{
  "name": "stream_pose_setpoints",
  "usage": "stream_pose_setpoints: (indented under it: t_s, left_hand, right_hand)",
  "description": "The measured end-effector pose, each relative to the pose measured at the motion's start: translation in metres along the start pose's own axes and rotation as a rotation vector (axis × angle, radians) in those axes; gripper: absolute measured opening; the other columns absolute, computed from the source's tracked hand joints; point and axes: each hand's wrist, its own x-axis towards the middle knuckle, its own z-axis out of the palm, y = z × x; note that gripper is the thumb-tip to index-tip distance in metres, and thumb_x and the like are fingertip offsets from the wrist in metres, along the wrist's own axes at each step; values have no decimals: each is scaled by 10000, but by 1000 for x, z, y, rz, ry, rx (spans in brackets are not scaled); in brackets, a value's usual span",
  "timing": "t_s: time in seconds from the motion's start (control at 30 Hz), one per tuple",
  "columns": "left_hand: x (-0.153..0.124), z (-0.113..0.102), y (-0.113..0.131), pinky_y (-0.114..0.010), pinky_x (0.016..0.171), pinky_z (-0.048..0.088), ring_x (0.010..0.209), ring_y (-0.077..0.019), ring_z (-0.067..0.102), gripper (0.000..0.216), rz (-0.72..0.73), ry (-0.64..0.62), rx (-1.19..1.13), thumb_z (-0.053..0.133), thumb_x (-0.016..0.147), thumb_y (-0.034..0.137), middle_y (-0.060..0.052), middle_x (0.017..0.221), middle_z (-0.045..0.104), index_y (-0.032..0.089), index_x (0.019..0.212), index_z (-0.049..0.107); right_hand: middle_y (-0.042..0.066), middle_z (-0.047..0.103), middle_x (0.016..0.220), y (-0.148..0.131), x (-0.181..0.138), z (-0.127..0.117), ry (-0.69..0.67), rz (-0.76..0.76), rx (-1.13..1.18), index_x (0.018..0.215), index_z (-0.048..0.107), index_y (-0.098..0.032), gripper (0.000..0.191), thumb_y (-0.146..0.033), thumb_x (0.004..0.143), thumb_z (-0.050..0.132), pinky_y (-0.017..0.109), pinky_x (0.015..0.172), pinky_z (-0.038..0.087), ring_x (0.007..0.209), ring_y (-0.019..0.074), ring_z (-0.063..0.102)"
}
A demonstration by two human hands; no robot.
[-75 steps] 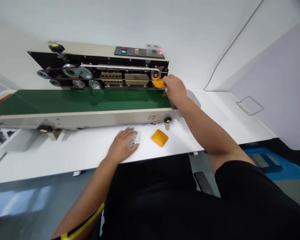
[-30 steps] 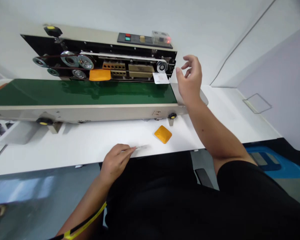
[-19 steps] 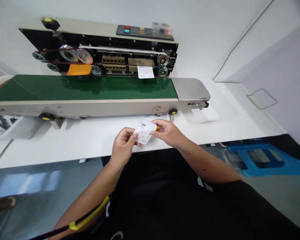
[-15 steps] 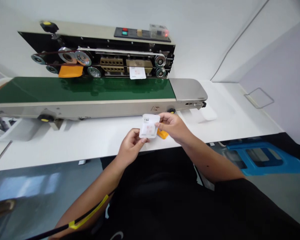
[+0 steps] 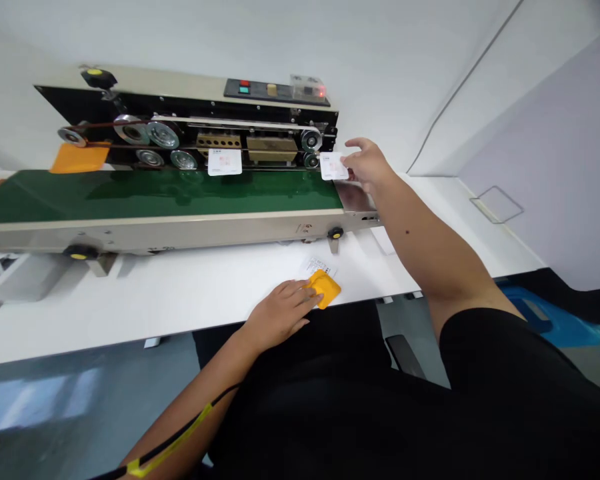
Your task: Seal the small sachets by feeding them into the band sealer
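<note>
One head-worn camera looks forward and steeply down from the person's head, close over the left hand (image 5: 279, 315) and right hand (image 5: 369, 167), facing the white table (image 5: 180, 293) and conveyor band sealer (image 5: 180, 230) beyond

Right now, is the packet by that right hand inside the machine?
Out: the white packet sits just past the end roller of the sealer, by the right hand.

We wear a loose black T-shirt (image 5: 320, 407) whose short sleeve (image 5: 480, 347) ends above the right elbow. A yellow strap (image 5: 169, 441) with a thin black cord (image 5: 225, 389) runs along our left forearm (image 5: 190, 417); our right forearm (image 5: 430, 260) carries one small dark mark (image 5: 407, 231).
</note>
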Motion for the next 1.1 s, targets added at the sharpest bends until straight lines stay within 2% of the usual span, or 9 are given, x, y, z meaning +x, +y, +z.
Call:
stream_pose_setpoints:
  t_s: [0.2, 0.37, 0.53, 0.63, 0.73, 0.83, 0.9, 0.97, 1.1]
  left_hand:
    - [7, 4, 4, -551, 1257, 405, 1571, -319, 428, 392, -1, 32, 51, 579, 1059, 287, -92, 1665, 507, 222, 1445, 597]
    - [1, 5, 5, -463, 1007, 564, 1157, -263, 718, 267, -43, 187, -80, 516, 1077, 235, -80, 1244, 786, 232, 1257, 713]
    - [-1, -10, 10, -297, 635, 547, 690, -169, 678, 273, -599, 603, -590, 632, 1038, 457, -20, 806, 747, 213, 958, 724]
    - [10, -20, 12, -234, 456, 418, 476, -111, 525, 382, -814, 644, -946, 730, 952, 574, 48, 605, 592, 204, 893, 659]
    - [23, -23, 10, -226, 421, 388, 433, -93, 490, 427, -780, 589, -1086, 756, 919, 616, 49, 615, 595, 201, 935, 656]
    - [29, -18, 4, -298, 583, 560, 658, -166, 681, 518, -645, 513, -926, 678, 962, 650, -67, 930, 761, 186, 1194, 675]
    - [30, -12, 0, -434, 890, 625, 1050, -283, 747, 636, -499, 382, -653, 675, 965, 642, -154, 1267, 751, 184, 1402, 617]
    - [30, -5, -2, -553, 1164, 493, 1415, -371, 587, 753, -330, 197, -366, 709, 949, 626, -175, 1552, 605, 206, 1547, 527]
    - [29, 8, -1, -583, 1319, 268, 1639, -366, 296, 799, -123, -24, -59, 667, 985, 620, -125, 1748, 369, 250, 1647, 415]
  right_hand:
    - [35, 621, 918, -23, 14, 32, 37, -80, -174, 1167, 596, -236, 284, -343, 949, 744, 391, 683, 614, 818, 199, 660]
    - [87, 661, 1129, -72, -92, 22, 170, -304, -278, 1246, 662, -264, 311, -475, 1070, 517, 454, 899, 608, 1065, 242, 671]
    - [74, 757, 1057, -88, -235, 32, -321, -123, 10, 1163, 759, -292, 265, -463, 982, 668, 405, 802, 620, 925, 230, 707]
    - [68, 774, 1143, -80, -273, 48, -508, 149, 170, 1259, 740, -291, 378, -452, 917, 759, 390, 805, 629, 929, 217, 728]
    - [52, 782, 1052, -75, -273, 56, -502, 290, 322, 1130, 759, -255, 303, -462, 909, 769, 384, 826, 634, 920, 213, 745]
    - [37, 775, 947, -78, -252, 45, -438, 300, 387, 1021, 746, -233, 295, -477, 867, 809, 350, 728, 628, 819, 197, 739]
    - [35, 772, 955, -82, -230, 27, -322, 203, 324, 1017, 737, -234, 294, -464, 855, 824, 350, 722, 625, 823, 196, 734]
    - [32, 761, 956, -87, -203, 8, -147, 43, 148, 995, 731, -245, 235, -427, 871, 812, 368, 747, 623, 857, 206, 723]
    - [44, 740, 960, -83, -137, -18, 85, -297, -298, 926, 703, -268, 63, -328, 945, 702, 425, 818, 605, 957, 251, 698]
